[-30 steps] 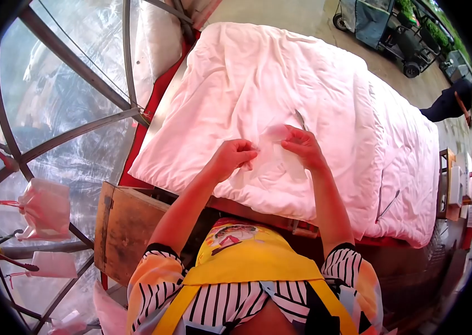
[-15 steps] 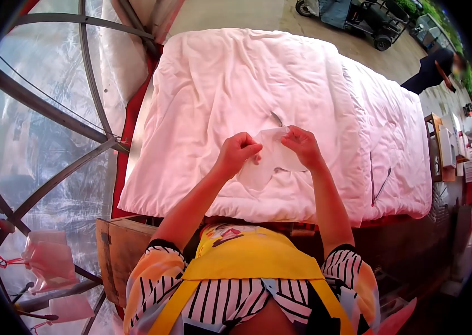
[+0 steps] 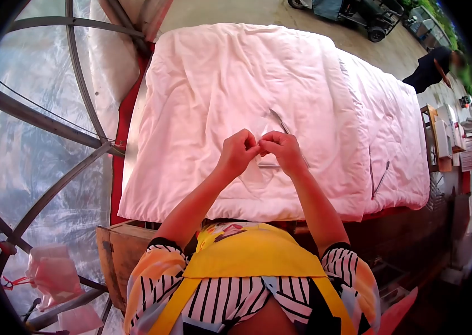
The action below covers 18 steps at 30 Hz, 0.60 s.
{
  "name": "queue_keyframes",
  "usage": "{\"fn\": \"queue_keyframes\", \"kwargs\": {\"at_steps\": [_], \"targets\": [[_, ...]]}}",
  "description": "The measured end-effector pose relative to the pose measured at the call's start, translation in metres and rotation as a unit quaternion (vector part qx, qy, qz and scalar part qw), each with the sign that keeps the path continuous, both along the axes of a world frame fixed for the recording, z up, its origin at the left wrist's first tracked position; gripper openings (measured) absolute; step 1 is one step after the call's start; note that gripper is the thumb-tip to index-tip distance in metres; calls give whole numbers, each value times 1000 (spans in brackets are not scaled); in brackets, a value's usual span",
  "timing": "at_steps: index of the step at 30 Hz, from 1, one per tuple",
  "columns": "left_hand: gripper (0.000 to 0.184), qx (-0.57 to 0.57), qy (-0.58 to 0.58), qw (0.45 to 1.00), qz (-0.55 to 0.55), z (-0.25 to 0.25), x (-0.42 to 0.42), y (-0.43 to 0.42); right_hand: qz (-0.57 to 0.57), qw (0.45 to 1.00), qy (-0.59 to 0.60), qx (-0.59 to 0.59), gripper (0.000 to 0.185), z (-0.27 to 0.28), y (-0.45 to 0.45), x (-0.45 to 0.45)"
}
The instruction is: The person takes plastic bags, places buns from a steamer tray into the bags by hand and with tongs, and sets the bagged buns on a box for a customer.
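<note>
As both hands meet over the pale quilt [image 3: 202, 84], nearer its front edge than its far one, the head view shows the left hand [image 3: 237, 151] and right hand [image 3: 282, 149] pinching a thin translucent sheet [image 3: 255, 180]; tongs [image 3: 279, 120] lie partly hidden behind the right.

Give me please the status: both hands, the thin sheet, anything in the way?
Left hand, right hand close together. Both pinch thin translucent sheet over white quilt. Metal utensil on quilt, partly hidden by right hand; nothing visibly blocking.

Pinkish daylight, glare on sheeting [image 3: 29, 162], black corners, fisheye bending
</note>
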<state>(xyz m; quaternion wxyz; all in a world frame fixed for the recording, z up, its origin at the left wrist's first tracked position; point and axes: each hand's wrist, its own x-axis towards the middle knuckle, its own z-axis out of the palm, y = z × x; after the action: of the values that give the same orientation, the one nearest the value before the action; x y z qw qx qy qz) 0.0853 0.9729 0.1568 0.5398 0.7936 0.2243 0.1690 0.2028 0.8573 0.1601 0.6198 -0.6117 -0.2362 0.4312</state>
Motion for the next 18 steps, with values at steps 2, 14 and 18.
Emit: {"fn": "queue_keyframes", "kwargs": {"at_steps": [2,14,18], "targets": [[18,-39,-6,999,-6,3,-2,3,0,999,53,6,16,1,1,1],[14,-74,-121,983,115,-8,-2,10,9,990,130,60,19,-2,12,-1],[17,183,-167,956,155,-6,3,4,-61,963,235,115,7,-11,25,-11]]}}
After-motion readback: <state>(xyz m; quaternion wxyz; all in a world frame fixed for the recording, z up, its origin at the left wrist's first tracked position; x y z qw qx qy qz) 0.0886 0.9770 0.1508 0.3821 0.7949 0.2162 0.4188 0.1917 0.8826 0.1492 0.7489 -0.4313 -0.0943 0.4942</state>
